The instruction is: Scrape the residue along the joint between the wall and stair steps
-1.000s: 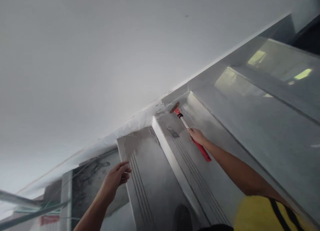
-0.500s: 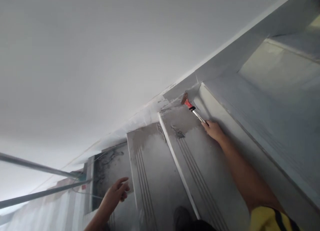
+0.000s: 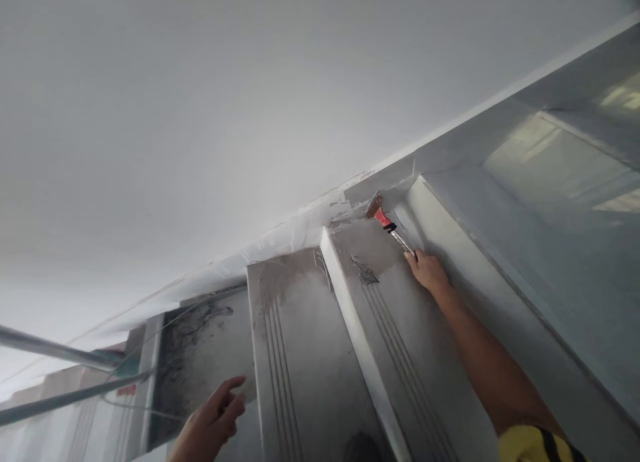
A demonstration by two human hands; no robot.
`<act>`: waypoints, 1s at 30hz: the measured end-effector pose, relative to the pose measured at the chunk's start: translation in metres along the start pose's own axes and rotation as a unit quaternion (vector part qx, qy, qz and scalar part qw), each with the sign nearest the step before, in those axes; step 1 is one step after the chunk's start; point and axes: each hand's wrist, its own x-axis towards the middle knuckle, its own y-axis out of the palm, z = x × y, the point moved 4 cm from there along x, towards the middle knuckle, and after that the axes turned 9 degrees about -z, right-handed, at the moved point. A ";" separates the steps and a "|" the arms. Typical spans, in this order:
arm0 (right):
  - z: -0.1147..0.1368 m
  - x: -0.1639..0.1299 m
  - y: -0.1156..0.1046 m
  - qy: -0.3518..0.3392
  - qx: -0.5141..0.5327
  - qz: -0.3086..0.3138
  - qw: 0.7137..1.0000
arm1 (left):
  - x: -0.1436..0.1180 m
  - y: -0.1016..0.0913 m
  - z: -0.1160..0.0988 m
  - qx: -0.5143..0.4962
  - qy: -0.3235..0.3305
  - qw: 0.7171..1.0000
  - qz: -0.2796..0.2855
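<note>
My right hand (image 3: 426, 270) grips the handle of a red scraper (image 3: 385, 221). Its blade end presses into the far corner of a dusty grey stair tread (image 3: 400, 329), where the tread meets the white wall (image 3: 200, 115) and the riser above. My left hand (image 3: 213, 422) hovers low at the bottom left with fingers loosely apart, holding nothing, over the edge of a lower step (image 3: 295, 355). A patch of scraped debris (image 3: 367, 273) lies on the tread near the scraper.
Plastic sheeting (image 3: 280, 239) is taped along the wall's foot beside the stairs. Metal handrail bars (image 3: 60, 375) cross the lower left. Grooved anti-slip lines run down each step. A dark stained landing (image 3: 200, 355) lies below. My shoe tip (image 3: 361, 447) shows at the bottom.
My right hand has slid up the scraper handle and keeps the blade in the corner. My left hand has dropped lower in view. The camera has shifted.
</note>
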 end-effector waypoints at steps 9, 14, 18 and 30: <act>0.047 -0.001 -0.008 -0.063 -0.036 -0.011 0.997 | 0.008 -0.007 0.023 -0.011 -0.002 0.999 0.036; 0.047 -0.005 -0.004 -0.047 -0.051 -0.013 0.998 | 0.012 -0.004 0.030 -0.005 -0.007 1.000 0.030; 0.065 -0.004 -0.009 -0.096 -0.055 -0.051 0.993 | 0.007 0.001 0.022 0.029 0.021 0.998 0.047; 0.057 -0.012 -0.033 -0.086 -0.060 -0.051 0.993 | -0.005 0.003 -0.005 0.063 0.041 0.995 0.065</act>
